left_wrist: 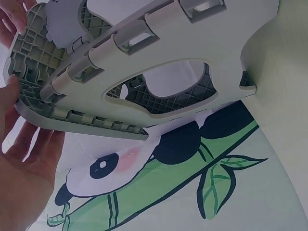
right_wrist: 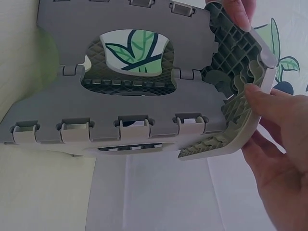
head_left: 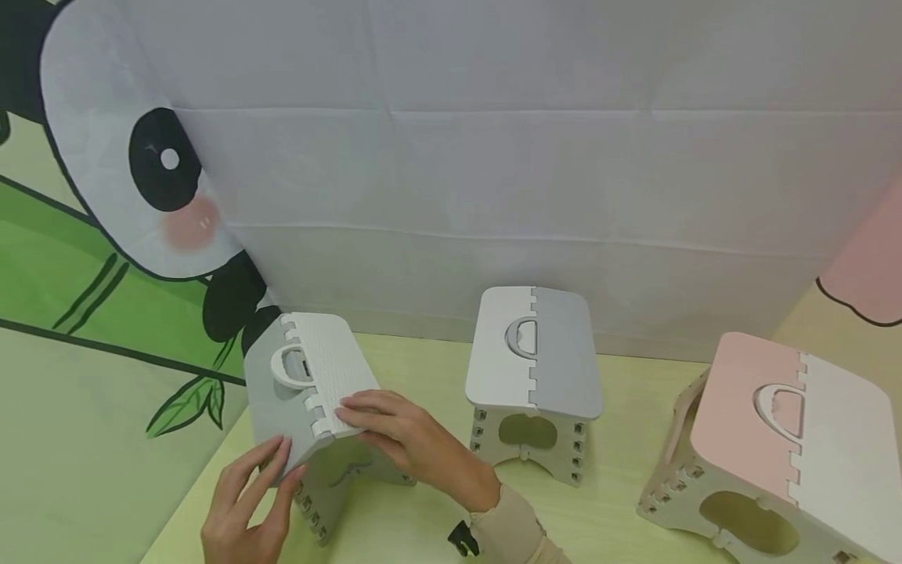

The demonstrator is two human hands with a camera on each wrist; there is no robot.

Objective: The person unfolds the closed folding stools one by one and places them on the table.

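A folding step stool (head_left: pixel 282 419) with one grey and one white top half stands at the left, its top bent slightly along the hinge. Its white carry handle (head_left: pixel 282 366) sticks up from the middle. My left hand (head_left: pixel 247 505) pinches the front corner of the grey half, thumb beneath. With fingers lying over the white half, my right hand (head_left: pixel 416 442) grips that half's front edge. The right thumb (right_wrist: pixel 260 98) presses the ribbed underside. Below, the hinged side panel (left_wrist: pixel 231 48) with its oval opening is partly folded inward.
A white-and-grey folding stool (head_left: pixel 500 352) stands in the middle near the wall cloth (head_left: pixel 493 172). A larger pink-and-white one (head_left: pixel 747 407) is at the right. All are on a pale yellow table (head_left: pixel 416 352). A panda print (head_left: pixel 106 157) covers the left wall.
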